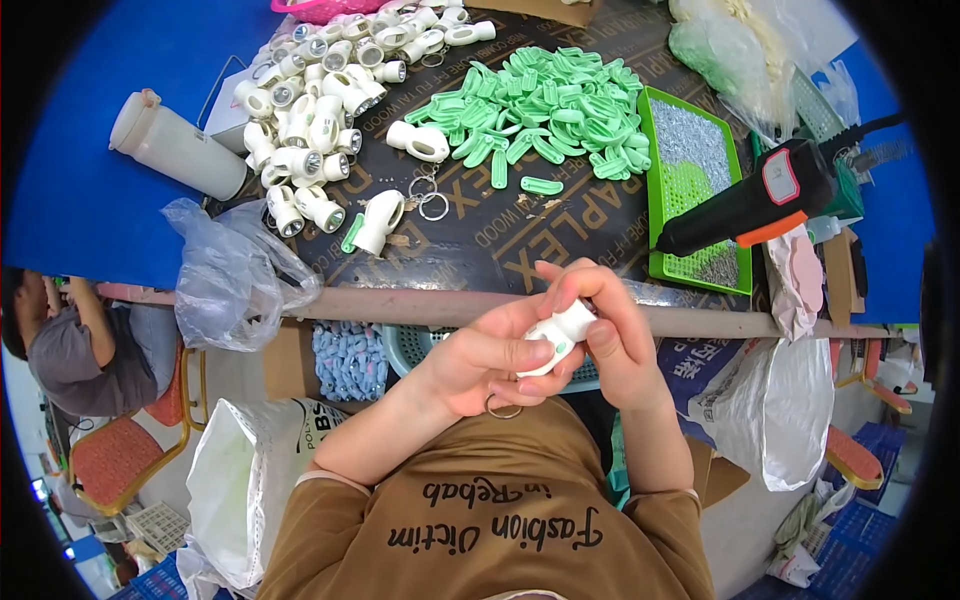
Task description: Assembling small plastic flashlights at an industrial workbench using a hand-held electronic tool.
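Close to my body, just past the table edge, I grip a small white keychain flashlight (574, 322) with both hands. It has a pale green button on its side, and its split ring (503, 408) dangles below the fingers. My left hand (478, 362) closes round the looped body, thumb lying beside the button. The fingers of my right hand (618, 345) are wrapped about the wider head end. On the table ahead lie two more white flashlights, one (418, 141) with a ring attached and another (380, 222) with a green strip beside it.
A heap of white flashlights (325, 115) and a pile of green plastic pieces (555, 105) cover the far table. To the right, a black electric screwdriver (750, 200) overhangs a green tray (655, 190) of small metal parts. A white bottle (175, 145) and plastic bag (235, 275) are left.
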The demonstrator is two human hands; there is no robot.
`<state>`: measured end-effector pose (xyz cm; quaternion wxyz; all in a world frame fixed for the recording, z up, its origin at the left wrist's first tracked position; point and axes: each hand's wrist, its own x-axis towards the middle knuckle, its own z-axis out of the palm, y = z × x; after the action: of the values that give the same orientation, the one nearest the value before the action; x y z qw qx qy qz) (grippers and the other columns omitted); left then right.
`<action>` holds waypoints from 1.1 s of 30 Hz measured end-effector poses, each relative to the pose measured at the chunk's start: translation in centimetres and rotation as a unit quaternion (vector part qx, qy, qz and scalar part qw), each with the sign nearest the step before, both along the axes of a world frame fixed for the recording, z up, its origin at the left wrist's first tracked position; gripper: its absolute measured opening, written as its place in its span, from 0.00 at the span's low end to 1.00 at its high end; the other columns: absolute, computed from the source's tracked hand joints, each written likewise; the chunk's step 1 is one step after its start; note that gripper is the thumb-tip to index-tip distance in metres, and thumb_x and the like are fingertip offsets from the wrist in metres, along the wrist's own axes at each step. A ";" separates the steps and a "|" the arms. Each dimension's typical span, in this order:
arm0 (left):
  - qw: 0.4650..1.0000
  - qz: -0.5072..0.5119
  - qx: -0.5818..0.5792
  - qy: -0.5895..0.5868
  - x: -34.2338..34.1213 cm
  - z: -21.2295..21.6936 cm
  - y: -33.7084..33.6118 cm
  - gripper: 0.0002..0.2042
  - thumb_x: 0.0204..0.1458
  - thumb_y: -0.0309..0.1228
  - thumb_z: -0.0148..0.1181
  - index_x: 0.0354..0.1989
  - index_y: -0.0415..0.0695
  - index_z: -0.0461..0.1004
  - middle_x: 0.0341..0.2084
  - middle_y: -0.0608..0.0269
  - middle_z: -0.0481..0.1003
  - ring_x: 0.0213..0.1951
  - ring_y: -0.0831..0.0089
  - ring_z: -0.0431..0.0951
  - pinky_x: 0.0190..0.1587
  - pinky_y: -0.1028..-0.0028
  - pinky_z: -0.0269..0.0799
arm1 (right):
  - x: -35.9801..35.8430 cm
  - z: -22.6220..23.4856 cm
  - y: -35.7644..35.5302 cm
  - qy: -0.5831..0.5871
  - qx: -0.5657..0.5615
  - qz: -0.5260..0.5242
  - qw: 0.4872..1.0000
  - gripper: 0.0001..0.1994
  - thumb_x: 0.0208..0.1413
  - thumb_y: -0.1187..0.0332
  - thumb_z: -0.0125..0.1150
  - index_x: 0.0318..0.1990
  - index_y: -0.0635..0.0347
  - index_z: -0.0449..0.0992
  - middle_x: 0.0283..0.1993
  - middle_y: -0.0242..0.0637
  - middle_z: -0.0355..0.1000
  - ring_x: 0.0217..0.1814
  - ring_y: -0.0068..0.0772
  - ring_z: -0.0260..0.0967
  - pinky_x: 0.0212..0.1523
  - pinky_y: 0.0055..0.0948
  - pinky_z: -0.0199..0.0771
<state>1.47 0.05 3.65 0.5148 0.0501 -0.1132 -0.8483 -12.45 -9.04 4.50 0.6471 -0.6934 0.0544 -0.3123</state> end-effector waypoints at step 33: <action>0.193 0.189 -0.179 -0.946 12.1 3.4 -6.9 0.17 0.38 0.22 0.59 0.40 0.41 0.68 0.34 0.54 0.70 0.41 0.56 0.70 0.43 0.64 0.66 | 2.9 -0.8 -5.0 0.224 -0.327 -0.243 0.885 0.09 0.47 0.76 0.56 0.38 0.60 0.71 0.34 0.40 0.68 0.34 0.39 0.69 0.32 0.31 0.68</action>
<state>13.61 -6.84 7.01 0.1616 0.7413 -0.6514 0.0016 -9.53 -14.00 3.72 0.2584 -0.8822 0.2595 -0.2961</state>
